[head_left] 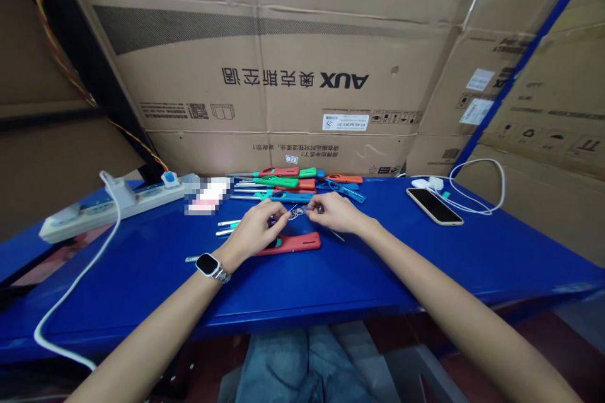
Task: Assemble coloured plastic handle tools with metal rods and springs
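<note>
My left hand (259, 227), with a watch on its wrist, is closed in a pinch at one end of a thin white wire (297, 213). Opposite it, my right hand (336, 213) pinches the wire's other side, where a small clear bluish piece shows, too small to name. The wire curls in the short gap between both hands. Under my left hand lies a red long-necked lighter (302, 242), partly covered by the fingers. Two metal lighter tubes (227, 228) stick out to the left of that hand. A thin white strand (338, 236) pokes out below my right hand.
Several long-necked lighters (283, 182) in red, green, blue and orange are piled behind my hands. A power strip (118, 204) with a white cable lies at left, and a phone (435, 206) with a charging cord at right. Cardboard (293, 25) walls the blue table's (378, 271) back.
</note>
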The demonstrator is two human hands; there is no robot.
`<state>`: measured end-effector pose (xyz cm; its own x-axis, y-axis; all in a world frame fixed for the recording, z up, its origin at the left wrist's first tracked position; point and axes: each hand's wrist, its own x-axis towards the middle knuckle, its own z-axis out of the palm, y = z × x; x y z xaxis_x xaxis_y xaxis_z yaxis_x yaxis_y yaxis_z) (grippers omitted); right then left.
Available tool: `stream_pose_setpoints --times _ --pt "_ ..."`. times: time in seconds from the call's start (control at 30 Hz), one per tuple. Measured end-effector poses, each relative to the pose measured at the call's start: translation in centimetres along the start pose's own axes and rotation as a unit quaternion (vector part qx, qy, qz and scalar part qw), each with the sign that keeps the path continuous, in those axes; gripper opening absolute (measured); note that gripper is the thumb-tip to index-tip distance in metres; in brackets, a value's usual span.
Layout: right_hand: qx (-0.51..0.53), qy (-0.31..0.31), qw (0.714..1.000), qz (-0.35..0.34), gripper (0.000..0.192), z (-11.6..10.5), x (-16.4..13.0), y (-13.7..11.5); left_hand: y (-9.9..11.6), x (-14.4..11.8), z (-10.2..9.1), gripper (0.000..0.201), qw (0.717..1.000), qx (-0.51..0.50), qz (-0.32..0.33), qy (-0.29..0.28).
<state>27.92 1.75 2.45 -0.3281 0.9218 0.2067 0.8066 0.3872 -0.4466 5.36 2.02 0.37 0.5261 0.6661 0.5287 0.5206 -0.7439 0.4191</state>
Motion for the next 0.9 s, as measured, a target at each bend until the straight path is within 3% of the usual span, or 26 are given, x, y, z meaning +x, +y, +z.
stream_pose_setpoints --times 0.1,0.23,0.4,0.5,0.63,0.77,0.9 --pt "0.192 0.023 0.981 -0.019 0.014 0.4 1.2 -1.2 0.2 0.2 0.0 0.025 0.996 -0.075 -0.04 0.019" --pt "0.408 0.053 0.911 -0.008 0.027 1.6 2.9 -2.7 0.4 0.4 -0.2 0.037 0.979 -0.179 -0.092 -0.002" --pt "0.561 0.09 0.823 0.032 0.039 3.6 4.2 -4.1 -0.1 0.6 -0.4 0.042 0.948 -0.297 -0.113 0.002" --pt "0.6 0.1 0.793 0.023 0.048 4.2 4.1 -4.6 -0.6 0.6 -0.6 0.039 0.935 -0.33 -0.133 0.005" --pt "0.589 0.113 0.8 -0.008 0.046 4.5 3.4 -4.6 -1.3 0.6 -1.4 0.037 0.951 -0.282 -0.123 0.021" --pt "0.526 0.12 0.84 -0.056 0.035 5.0 2.8 -4.0 -2.1 0.2 -2.8 0.044 0.977 -0.148 -0.132 0.072" --pt "0.482 0.111 0.865 -0.085 0.034 5.6 2.2 -3.7 -2.9 -0.1 -3.4 0.047 0.98 -0.096 -0.153 0.08"
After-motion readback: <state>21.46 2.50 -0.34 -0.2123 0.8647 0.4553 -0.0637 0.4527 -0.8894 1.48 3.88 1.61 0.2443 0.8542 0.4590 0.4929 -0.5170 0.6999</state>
